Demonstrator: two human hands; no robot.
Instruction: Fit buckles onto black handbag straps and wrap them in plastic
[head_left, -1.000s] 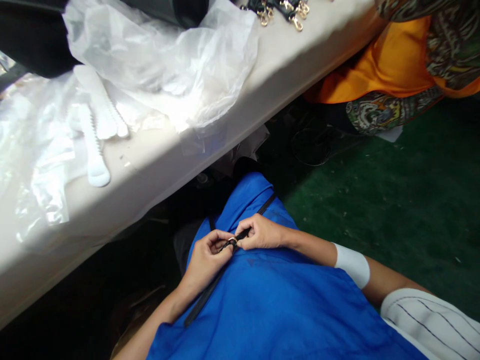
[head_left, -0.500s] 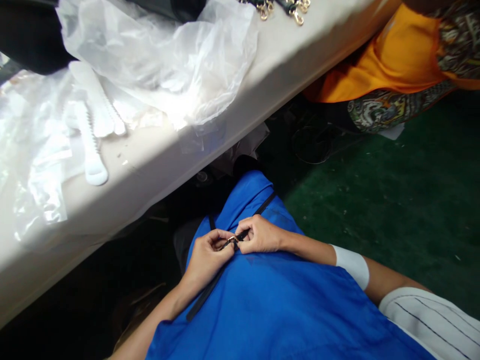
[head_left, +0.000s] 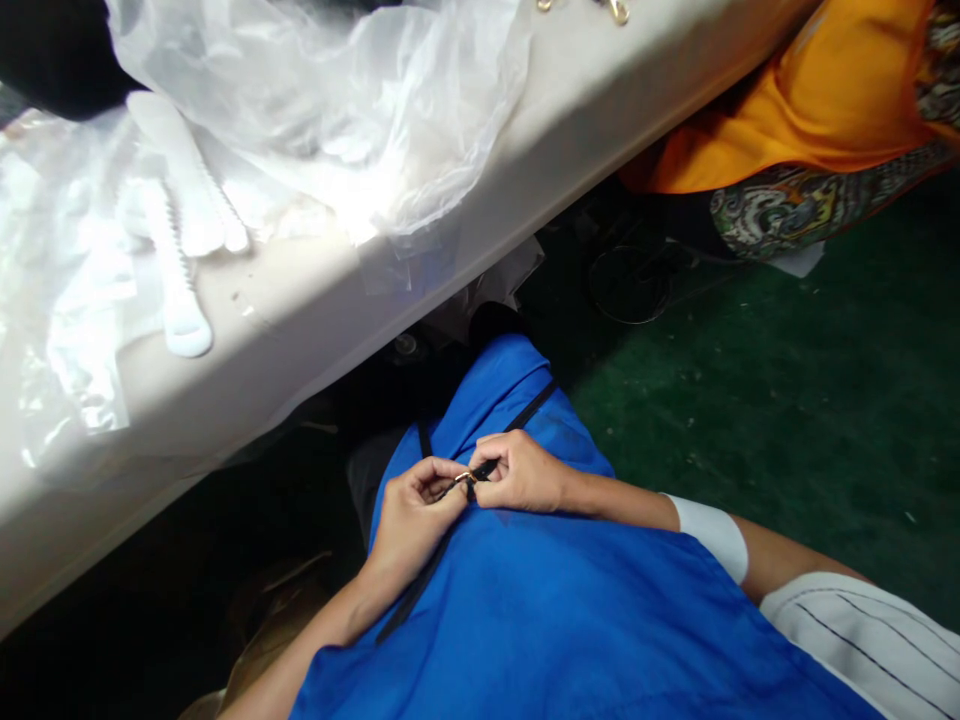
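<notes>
Over my lap, covered by blue cloth, a thin black strap runs between my hands, with a small gold-coloured buckle on it. My left hand pinches the strap just left of the buckle. From the right, my right hand grips the strap close beside the buckle, fingers pressed together. The fingertips of both hands nearly meet and partly hide the buckle. A loose length of the strap hangs below my left hand across the cloth.
A pale covered table slants across the upper left, bearing crumpled clear plastic and white serrated strips. Gold clasps lie at its top. At the upper right is a person in orange cloth, above the green floor.
The table and its items have shifted slightly upward in view, and the gold clasps are now mostly cut off. Both hands keep nearly the same grip at the buckle.
</notes>
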